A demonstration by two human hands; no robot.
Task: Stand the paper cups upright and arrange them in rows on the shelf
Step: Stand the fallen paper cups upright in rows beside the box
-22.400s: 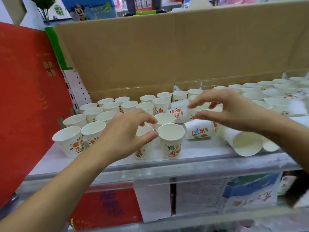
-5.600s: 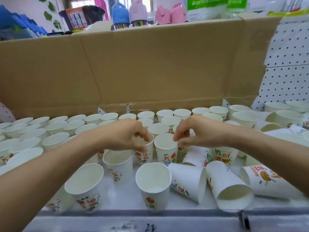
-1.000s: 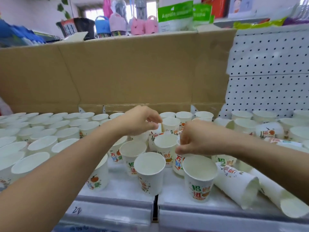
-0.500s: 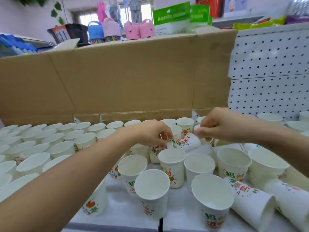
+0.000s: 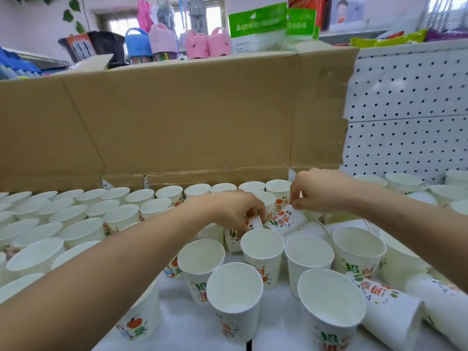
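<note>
- Most of the job looks done: rowed cups (image 5: 101,206) stand upright on the shelf (image 5: 182,317), in front of the cardboard box (image 5: 197,122), along its left and middle.
- Before the box's right end, loose cups (image 5: 235,297) stand upright but unaligned, and lying cups (image 5: 390,310) still need standing.
- Left hand (image 5: 235,211): grip curled round the base of a tipped cup (image 5: 283,220).
- Right hand (image 5: 319,191): fingers curled just above that cup's rim. Cannot tell if they touch it.
</note>
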